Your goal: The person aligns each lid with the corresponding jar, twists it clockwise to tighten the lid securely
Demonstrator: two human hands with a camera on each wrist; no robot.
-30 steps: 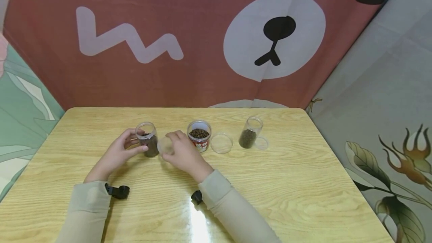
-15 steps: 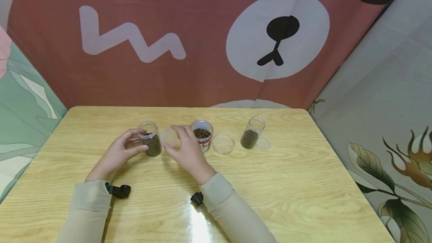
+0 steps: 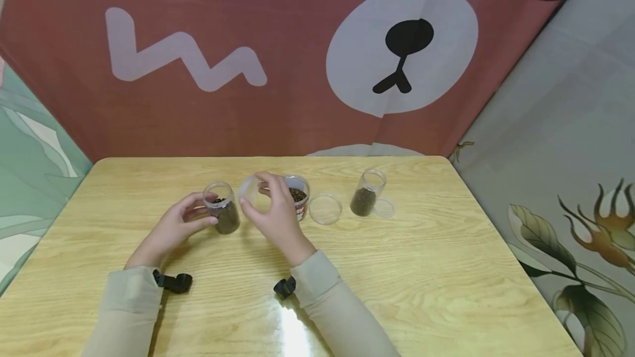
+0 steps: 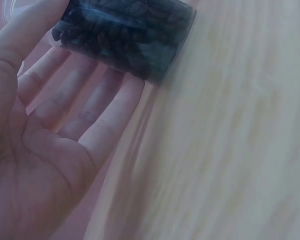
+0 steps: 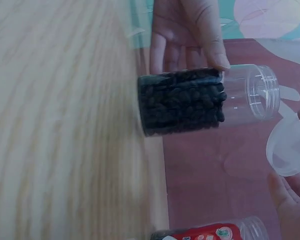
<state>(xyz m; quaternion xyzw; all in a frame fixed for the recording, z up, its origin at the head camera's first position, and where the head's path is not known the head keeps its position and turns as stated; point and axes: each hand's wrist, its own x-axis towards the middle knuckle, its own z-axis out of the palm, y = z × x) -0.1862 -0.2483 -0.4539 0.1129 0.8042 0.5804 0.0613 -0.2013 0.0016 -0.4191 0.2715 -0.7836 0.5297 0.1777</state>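
Observation:
A clear jar [image 3: 225,218], its lower part filled with dark beans, stands uncapped on the table at centre-left. My left hand [image 3: 175,223] holds it from the left, thumb in front and fingers behind. The left wrist view shows the fingers [image 4: 110,115] against the jar's side. To the right of this jar, my right hand [image 3: 275,214] pinches a translucent round lid [image 3: 247,189] between thumb and fingers. That lid is raised and tilted, apart from the jar's rim. In the right wrist view the lid [image 5: 289,146] is near the jar's threaded mouth [image 5: 264,92].
Behind my right hand, partly hidden, stands a short tub [image 3: 300,206] with a red label and brown beans. Beside it lies a clear lid [image 3: 325,209]. Farther right is another uncapped jar [image 3: 364,200] of dark pieces, with a small lid [image 3: 384,207] next to it.
My right hand has raised the translucent lid from low beside the jar and tipped it more upright. The left hand's jar has shifted slightly to the right.

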